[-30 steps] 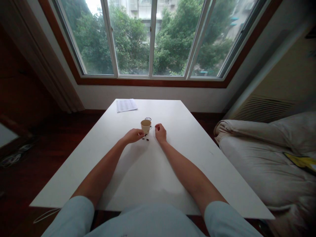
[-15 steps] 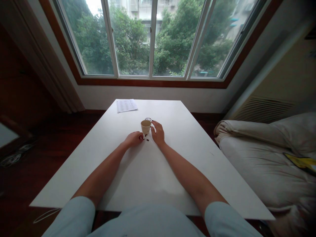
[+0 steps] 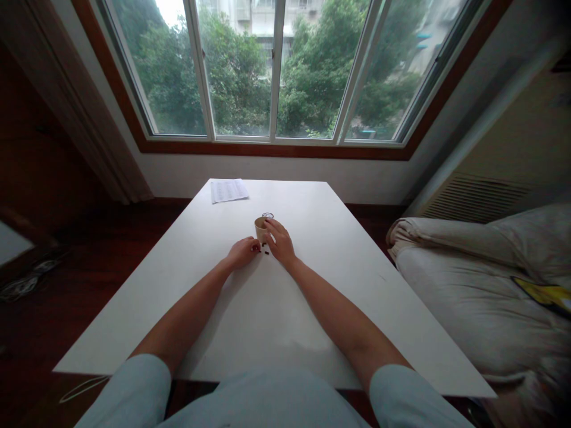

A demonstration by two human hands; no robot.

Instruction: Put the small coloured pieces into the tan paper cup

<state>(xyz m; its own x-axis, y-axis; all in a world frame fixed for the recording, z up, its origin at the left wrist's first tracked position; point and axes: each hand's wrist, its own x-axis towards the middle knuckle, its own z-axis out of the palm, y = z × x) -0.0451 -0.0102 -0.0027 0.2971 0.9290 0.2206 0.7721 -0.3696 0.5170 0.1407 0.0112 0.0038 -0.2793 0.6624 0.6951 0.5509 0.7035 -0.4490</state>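
A beige cup (image 3: 260,230) stands upright on the white table (image 3: 267,327). My right hand (image 3: 281,242) reaches over the cup's right side with fingers stretched and apart, fingertips above the rim; I cannot tell whether they touch it. Just left of the cup, my left hand (image 3: 243,252) rests on the tabletop, its fingers curled in and closed near a tiny dark bit. What they hold, if anything, is too small to make out. Between the hands, a small dark piece (image 3: 266,252) lies in front of the cup, with another close to its base. The cup's inside is partly hidden.
Behind the cup lies a thin dark looped object (image 3: 267,215). Printed sheets of paper (image 3: 229,191) are at the table's far left corner. A pale cushioned seat (image 3: 473,285) stands to the right, and a window (image 3: 272,71) is beyond the table.
My right hand has moved left from beside the cup, and its fingers now cover part of the cup's opening. My left hand has hardly moved, and the cup stays in place.
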